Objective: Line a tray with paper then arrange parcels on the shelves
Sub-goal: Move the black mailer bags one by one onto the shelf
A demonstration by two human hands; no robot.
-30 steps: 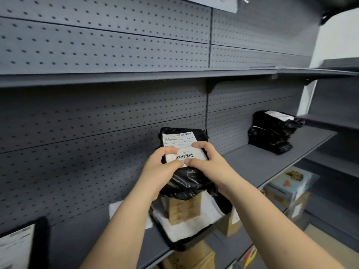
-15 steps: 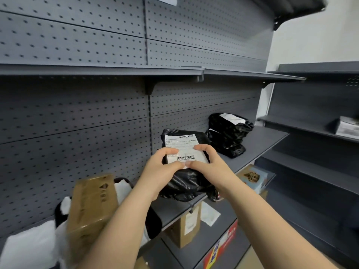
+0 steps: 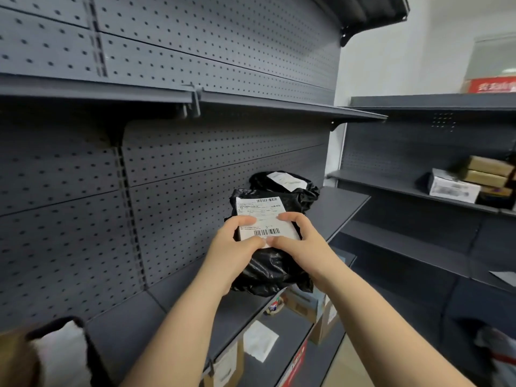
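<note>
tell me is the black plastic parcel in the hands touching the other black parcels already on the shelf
Cannot tell. In the head view the held black plastic parcel overlaps the stacked black parcels behind it, so any gap is hidden.

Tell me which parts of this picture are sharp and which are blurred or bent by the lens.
Head view: the label on the held black parcel is sharp, its barcode clear though the small print is unreadable; the boxes on the right shelf and the tray corner at bottom left are smeared; the shelf edge bows from wide-angle distortion.
</note>
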